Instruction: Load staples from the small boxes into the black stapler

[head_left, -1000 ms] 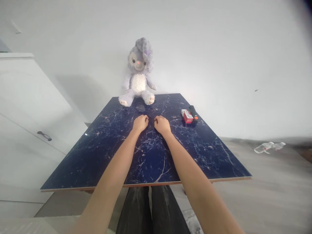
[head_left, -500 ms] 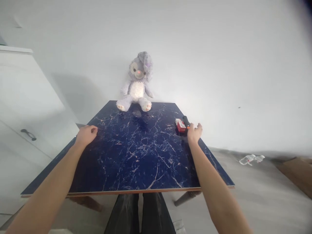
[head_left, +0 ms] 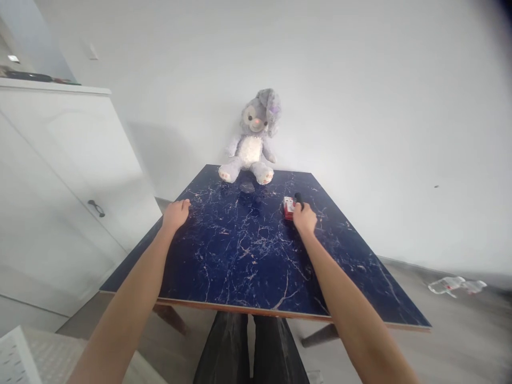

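My left hand (head_left: 176, 214) lies near the table's left edge with its fingers curled in, and I see nothing in it. Toward the right side of the tabletop, my right hand (head_left: 305, 217) is closed around the lower part of a black, handle-like object (head_left: 298, 198); its kind is not clear, and most of it is hidden by the hand. A small red and white box (head_left: 288, 208) sits just left of that hand, close to the fingers. Both hands are at the dark blue, marble-patterned table (head_left: 240, 256).
A grey plush toy (head_left: 251, 141) with a white belly sits at the table's far edge, against the white wall (head_left: 360, 106). The white cabinet (head_left: 76, 176) stands on the left. Clear plastic bottles (head_left: 448, 285) lie on the floor at right.
My right hand has gone from spread fingers beside the black object to a grip on it. The view has swung left, bringing more of the cabinet into sight. My left hand stays curled.
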Demonstrator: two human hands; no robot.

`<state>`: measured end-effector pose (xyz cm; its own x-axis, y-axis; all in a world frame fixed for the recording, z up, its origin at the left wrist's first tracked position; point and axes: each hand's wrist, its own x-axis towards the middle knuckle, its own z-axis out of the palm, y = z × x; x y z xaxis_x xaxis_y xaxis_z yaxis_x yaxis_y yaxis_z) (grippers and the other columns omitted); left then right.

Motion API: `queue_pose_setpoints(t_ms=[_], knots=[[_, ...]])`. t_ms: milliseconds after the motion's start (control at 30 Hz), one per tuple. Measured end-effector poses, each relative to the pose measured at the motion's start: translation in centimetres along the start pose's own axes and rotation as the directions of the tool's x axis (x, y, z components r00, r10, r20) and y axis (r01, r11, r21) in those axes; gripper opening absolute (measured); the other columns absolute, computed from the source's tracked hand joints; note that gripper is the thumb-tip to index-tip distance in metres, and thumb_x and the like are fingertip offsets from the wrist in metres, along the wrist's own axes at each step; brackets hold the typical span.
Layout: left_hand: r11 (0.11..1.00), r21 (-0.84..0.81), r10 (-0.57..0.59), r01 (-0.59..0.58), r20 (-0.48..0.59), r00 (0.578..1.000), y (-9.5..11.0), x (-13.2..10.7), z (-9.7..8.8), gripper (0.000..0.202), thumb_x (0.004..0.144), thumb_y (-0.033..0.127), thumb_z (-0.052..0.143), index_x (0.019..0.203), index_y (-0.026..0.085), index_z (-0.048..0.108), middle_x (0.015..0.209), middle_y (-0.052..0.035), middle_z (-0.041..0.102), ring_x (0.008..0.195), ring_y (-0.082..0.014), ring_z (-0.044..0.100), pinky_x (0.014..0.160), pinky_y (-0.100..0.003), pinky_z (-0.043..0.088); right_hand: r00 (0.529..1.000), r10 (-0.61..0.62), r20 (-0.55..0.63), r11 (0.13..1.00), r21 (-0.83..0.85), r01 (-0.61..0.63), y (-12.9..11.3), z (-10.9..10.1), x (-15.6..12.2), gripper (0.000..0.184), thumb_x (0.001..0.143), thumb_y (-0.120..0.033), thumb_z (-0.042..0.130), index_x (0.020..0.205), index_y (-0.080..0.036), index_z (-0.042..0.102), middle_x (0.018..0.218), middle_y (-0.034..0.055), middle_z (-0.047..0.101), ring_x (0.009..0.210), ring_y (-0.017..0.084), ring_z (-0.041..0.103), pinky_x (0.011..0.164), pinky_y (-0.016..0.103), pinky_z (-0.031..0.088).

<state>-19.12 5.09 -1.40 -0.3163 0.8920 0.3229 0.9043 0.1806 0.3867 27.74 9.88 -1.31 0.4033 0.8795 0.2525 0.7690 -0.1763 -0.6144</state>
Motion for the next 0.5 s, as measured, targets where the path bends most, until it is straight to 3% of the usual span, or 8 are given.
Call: queue_pose_setpoints(t_ms=[133, 333, 400, 500], knots=[[0.996, -0.091, 0.022, -0.021, 0.005, 1.0, 0.1, -0.3, -0.4, 0.046, 0.099, 0.041, 0.031, 0.104, 0.022, 0.072, 0.106, -0.0086, 0.076, 0.103, -0.0269, 0.068, 0.094, -0.036, 0.048, 0.991, -0.122, 0.064, 0.992, 0.05, 0.119, -6.9, 3.9, -4.4, 0.045, 0.099, -0.043, 0.037, 0.116, -0.012, 0.065, 0.097, 0.0179, 0.073, 0.092, 0.03, 0.07, 0.087, 0.039, 0.049], [0.981, -0.196, 0.008, -0.006, 0.011, 1.0, 1.0, -1.4, -0.3, 0.043, 0.101, 0.042, 0.031, 0.11, 0.024, 0.068, 0.094, -0.0047, 0.077, 0.093, -0.024, 0.07, 0.088, -0.033, 0.049, 0.952, -0.284, 0.111, 0.93, 0.275, 0.245, -17.0, 9.8, -12.3, 0.041, 0.099, -0.043, 0.041, 0.116, -0.012, 0.061, 0.105, 0.0184, 0.07, 0.096, 0.031, 0.067, 0.086, 0.042, 0.049], [0.977, -0.215, 0.009, -0.007, 0.01, 1.0, 1.3, -1.7, -0.1, 0.042, 0.102, 0.043, 0.03, 0.116, 0.025, 0.066, 0.093, -0.0044, 0.077, 0.093, -0.0239, 0.071, 0.087, -0.033, 0.05, 0.949, -0.3, 0.101, 0.915, 0.31, 0.257, -19.4, 11.3, -14.5, 0.044, 0.098, -0.045, 0.043, 0.123, -0.012, 0.057, 0.121, 0.0211, 0.064, 0.103, 0.032, 0.065, 0.088, 0.043, 0.049], [0.973, -0.229, 0.001, 0.0, 0.001, 1.0, 1.4, -1.7, 0.1, 0.041, 0.101, 0.046, 0.035, 0.127, 0.027, 0.06, 0.099, -0.0058, 0.077, 0.101, -0.0269, 0.07, 0.092, -0.037, 0.049, 0.93, -0.345, 0.125, 0.887, 0.366, 0.28, -21.4, 12.8, -15.8, 0.049, 0.097, -0.053, 0.044, 0.131, -0.019, 0.052, 0.132, 0.0179, 0.058, 0.106, 0.03, 0.065, 0.089, 0.042, 0.05]])
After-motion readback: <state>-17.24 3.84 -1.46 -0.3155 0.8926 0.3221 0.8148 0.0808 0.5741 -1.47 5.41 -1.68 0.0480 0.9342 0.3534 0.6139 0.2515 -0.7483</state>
